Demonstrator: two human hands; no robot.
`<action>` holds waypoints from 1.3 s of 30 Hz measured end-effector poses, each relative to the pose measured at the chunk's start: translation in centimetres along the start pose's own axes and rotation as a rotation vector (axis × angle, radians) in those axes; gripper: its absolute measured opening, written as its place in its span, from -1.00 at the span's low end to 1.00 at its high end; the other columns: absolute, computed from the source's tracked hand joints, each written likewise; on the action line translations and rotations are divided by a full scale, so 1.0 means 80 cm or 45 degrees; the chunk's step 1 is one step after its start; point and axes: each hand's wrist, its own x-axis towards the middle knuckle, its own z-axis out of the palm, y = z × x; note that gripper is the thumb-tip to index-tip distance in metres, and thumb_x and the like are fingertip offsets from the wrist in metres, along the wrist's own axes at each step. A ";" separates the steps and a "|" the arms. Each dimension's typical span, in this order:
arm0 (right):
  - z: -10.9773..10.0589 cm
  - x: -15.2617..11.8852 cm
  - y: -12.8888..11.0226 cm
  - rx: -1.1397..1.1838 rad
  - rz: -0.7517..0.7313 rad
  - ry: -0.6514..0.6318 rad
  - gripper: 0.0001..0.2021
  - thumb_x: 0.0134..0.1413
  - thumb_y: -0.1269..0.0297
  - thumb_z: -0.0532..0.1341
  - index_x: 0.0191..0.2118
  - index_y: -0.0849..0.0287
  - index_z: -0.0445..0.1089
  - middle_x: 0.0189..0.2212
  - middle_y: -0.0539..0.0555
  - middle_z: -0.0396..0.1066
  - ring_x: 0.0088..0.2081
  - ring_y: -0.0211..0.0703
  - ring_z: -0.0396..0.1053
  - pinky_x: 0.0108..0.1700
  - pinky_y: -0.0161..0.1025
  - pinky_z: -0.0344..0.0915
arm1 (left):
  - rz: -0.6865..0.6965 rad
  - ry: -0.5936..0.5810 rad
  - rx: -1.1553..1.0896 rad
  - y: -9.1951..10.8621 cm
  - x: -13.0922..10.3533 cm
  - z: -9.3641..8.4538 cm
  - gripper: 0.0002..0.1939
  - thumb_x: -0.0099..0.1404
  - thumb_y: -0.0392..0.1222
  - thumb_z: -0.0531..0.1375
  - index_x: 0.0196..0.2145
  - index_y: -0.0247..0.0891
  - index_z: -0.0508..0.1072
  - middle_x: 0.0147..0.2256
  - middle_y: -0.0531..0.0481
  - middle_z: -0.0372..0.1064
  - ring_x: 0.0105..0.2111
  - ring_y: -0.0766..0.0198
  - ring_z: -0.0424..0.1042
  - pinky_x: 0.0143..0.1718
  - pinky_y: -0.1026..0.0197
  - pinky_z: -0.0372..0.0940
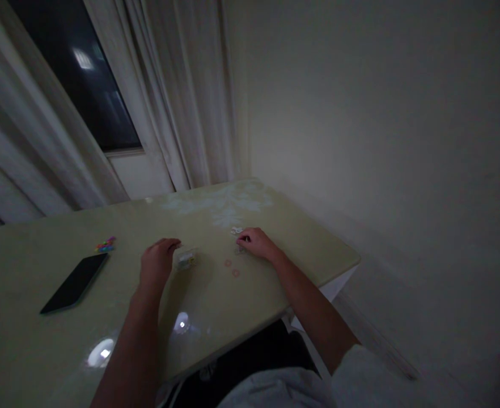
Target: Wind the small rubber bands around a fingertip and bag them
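Note:
My left hand (159, 262) is closed in a pinch, with a tiny pale bit showing at the fingertips. Just right of those fingertips is a small clear plastic container or bag (187, 259) with whitish and yellowish contents. My right hand (256, 242) is pinched low over the table, and what sits between its fingers is too small to name. Under and beside its fingertips lie small clear pieces (238, 250). A cluster of small white pieces (236, 230) is just beyond. Two small orange rings, a farther one (228, 263) and a nearer one (236, 273), lie flat between my hands.
On the left of the pale glossy table (207, 306) lies a dark flat tablet-like device (75, 283). Small multicoloured pieces (106, 245) are heaped beyond it. The table's right edge runs near a wall (360, 141), and curtains (190, 96) hang behind.

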 end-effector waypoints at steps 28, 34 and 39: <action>0.004 -0.001 0.011 -0.061 -0.014 0.034 -0.85 0.31 0.26 0.31 -0.29 0.21 0.51 -0.36 0.01 0.48 -0.34 -0.17 0.39 -0.18 -0.21 0.31 | -0.148 -0.681 -0.075 -0.011 0.001 0.011 -0.75 0.46 -0.08 0.29 -0.03 -0.28 0.54 -0.08 -0.07 0.55 -0.18 0.17 0.57 -0.16 0.07 0.53; 0.006 0.000 0.012 -0.080 -0.027 -0.001 -0.78 0.37 0.18 0.31 -0.26 0.23 0.48 -0.32 0.00 0.48 -0.29 -0.16 0.45 -0.13 -0.13 0.42 | -0.193 -0.652 -0.126 -0.015 0.002 0.012 -0.72 0.46 -0.07 0.28 0.00 -0.29 0.53 -0.06 -0.08 0.54 -0.19 0.17 0.57 -0.19 0.07 0.52; 0.007 -0.001 0.000 -0.077 -0.046 -0.014 -0.90 0.29 0.35 0.34 -0.28 0.23 0.55 -0.33 0.04 0.51 -0.31 -0.18 0.42 -0.15 -0.21 0.32 | -0.242 -0.652 -0.170 -0.016 0.002 0.015 -0.71 0.45 -0.06 0.29 0.01 -0.30 0.53 -0.05 -0.08 0.53 -0.18 0.15 0.56 -0.19 0.07 0.52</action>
